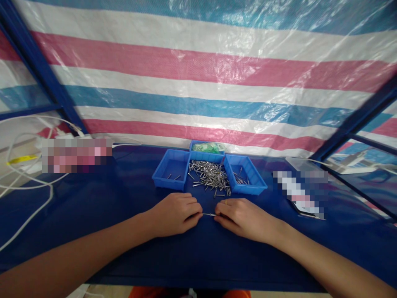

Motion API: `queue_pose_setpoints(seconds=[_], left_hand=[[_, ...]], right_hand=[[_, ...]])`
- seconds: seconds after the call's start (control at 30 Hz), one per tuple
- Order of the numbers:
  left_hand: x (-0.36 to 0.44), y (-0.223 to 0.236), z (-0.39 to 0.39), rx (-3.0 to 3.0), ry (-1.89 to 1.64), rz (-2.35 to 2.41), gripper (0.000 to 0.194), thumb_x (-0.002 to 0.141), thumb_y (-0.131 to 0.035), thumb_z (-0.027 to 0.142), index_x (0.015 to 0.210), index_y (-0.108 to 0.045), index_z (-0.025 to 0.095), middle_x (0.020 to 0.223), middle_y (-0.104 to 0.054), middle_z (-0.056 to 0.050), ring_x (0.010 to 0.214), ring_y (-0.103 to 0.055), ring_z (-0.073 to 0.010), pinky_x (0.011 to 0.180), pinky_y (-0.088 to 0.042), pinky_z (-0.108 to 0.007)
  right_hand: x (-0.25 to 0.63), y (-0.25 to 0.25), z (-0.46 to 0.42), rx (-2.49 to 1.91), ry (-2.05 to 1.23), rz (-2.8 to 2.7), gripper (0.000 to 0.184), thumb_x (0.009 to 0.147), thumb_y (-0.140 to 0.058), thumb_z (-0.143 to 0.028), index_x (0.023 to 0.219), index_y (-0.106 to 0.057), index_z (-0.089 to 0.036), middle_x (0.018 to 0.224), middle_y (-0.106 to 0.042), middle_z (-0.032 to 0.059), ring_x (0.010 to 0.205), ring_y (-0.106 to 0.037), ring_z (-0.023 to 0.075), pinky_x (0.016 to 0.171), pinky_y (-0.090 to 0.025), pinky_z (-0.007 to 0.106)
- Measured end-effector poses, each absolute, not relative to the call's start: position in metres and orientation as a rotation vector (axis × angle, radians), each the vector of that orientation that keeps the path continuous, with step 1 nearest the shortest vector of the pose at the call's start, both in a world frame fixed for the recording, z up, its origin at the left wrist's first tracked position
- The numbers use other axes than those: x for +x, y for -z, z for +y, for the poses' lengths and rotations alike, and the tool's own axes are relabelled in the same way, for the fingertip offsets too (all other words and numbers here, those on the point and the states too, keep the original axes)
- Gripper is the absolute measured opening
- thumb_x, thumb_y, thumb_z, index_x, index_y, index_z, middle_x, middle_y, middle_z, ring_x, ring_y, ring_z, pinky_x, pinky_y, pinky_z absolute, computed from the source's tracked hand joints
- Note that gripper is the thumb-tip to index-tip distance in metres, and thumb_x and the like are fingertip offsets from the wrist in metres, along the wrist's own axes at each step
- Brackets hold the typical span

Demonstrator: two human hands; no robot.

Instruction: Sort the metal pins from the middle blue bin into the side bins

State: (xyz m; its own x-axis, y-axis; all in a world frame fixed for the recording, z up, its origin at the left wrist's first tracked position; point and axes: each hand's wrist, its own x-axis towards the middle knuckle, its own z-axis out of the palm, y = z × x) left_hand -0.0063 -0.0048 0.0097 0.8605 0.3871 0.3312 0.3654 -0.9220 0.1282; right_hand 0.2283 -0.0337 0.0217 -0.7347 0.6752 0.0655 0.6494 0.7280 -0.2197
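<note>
My left hand (175, 213) and my right hand (243, 217) rest on the dark blue table (124, 223), fingertips facing each other. Together they pinch a thin metal pin (209, 214) held level between them, one end in each hand. Just beyond the hands lies a loose heap of several small metal pins (210, 176). A blue tray (171, 168) stands left of the heap with a few pins in it. Another blue tray (245, 174) stands to its right, also holding a few pins.
A third blue tray (207, 151) at the back holds green parts. White cables (27, 182) trail over the table's left side. A flat device (305, 194) lies at the right. A striped plastic tarp (198, 82) and blue frame bars close off the back.
</note>
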Motion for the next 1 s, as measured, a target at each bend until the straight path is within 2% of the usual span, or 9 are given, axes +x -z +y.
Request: queue_pose_setpoints(seconds=[1.0], left_hand=[[-0.0062,-0.0077,-0.0057,2.958,-0.518,0.626,0.019,0.092,-0.046,0.022,0.083,-0.062,0.017,0.073,-0.061,0.0,0.068,-0.054,-0.0134,0.065,-0.039,-0.026]], right_hand=[[0.2261,-0.0243,-0.0357,-1.039,-0.167,-2.849,0.015,0.094,-0.047,-0.021,0.084,-0.056,-0.016,0.074,-0.058,0.0013,0.063,-0.055,0.0122,0.058,-0.037,0.024]])
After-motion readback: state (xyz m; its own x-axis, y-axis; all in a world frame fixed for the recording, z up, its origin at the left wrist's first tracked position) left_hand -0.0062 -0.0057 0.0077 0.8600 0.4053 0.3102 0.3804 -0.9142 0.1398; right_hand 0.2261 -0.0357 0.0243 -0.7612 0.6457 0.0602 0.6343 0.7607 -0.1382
